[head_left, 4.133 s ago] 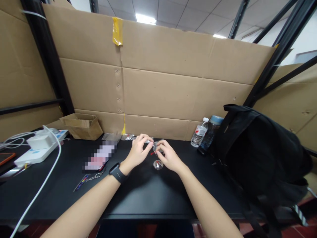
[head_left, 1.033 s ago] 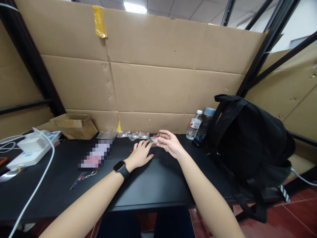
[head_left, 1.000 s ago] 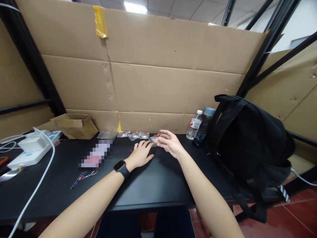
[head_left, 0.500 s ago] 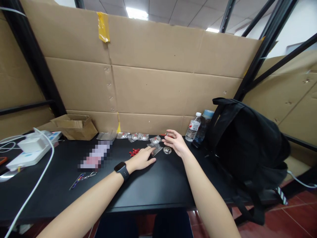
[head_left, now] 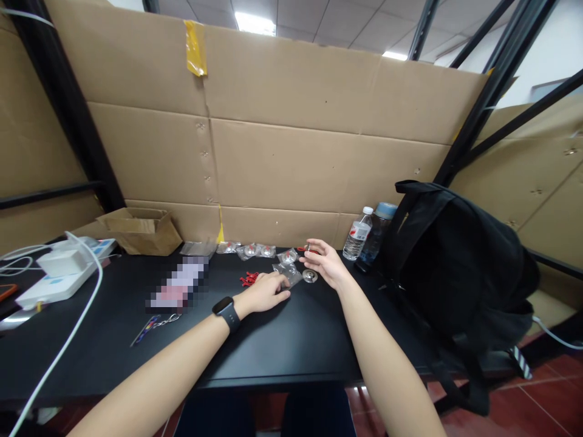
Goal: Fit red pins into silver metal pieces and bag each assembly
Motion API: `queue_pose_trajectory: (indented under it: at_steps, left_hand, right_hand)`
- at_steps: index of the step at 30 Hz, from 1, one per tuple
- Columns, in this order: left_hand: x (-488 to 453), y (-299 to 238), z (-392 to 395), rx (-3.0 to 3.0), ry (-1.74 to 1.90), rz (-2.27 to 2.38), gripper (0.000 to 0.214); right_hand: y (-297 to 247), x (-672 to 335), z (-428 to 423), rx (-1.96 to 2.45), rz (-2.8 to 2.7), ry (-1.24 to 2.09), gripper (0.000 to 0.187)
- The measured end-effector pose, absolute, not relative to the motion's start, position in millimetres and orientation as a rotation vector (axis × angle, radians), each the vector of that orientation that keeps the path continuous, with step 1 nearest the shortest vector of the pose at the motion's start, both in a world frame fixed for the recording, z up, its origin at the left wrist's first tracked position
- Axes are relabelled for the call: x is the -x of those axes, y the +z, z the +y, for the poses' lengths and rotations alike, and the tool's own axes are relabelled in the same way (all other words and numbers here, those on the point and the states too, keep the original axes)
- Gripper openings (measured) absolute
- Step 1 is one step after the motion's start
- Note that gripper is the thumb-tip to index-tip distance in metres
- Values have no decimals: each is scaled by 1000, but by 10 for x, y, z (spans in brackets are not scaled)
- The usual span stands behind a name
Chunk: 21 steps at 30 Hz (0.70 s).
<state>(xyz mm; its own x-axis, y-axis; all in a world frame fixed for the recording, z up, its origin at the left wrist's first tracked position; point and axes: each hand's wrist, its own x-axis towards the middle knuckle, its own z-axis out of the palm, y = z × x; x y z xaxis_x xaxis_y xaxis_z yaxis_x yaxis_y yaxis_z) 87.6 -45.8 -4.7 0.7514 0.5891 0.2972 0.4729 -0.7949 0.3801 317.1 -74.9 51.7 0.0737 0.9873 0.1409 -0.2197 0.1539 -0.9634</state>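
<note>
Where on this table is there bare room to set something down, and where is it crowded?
Bare: the front middle of the table between the forearms; the strip between right forearm and backpack; the patch between white cable and keychain. Crowded: back middle, around left hand, right hand pinching a small part, red pieces, clear bags, metal disc.

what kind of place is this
Probably a makeshift workstation in a workshop or warehouse: brown cardboard sheets wall off a black table inside black metal racking, with small clear plastic parts bags laid out.
</note>
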Motion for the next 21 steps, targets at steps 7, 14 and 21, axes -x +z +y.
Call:
queue_pose_trajectory:
  at_steps: [7, 14, 21]
  left_hand:
    - [-828, -4, -463, -2640, 618, 694, 17]
    - [-787, -3, -445, -2552, 559, 827, 61]
    - [-764, 68, -471, -2739, 454, 631, 30]
  right_hand:
    - [519, -3177, -740, 981, -1049, 1145, 52]
    - [531, -3170, -757, 1112, -1109, 1071, 52]
    - [453, -3170, -692, 1256, -1376, 837, 52]
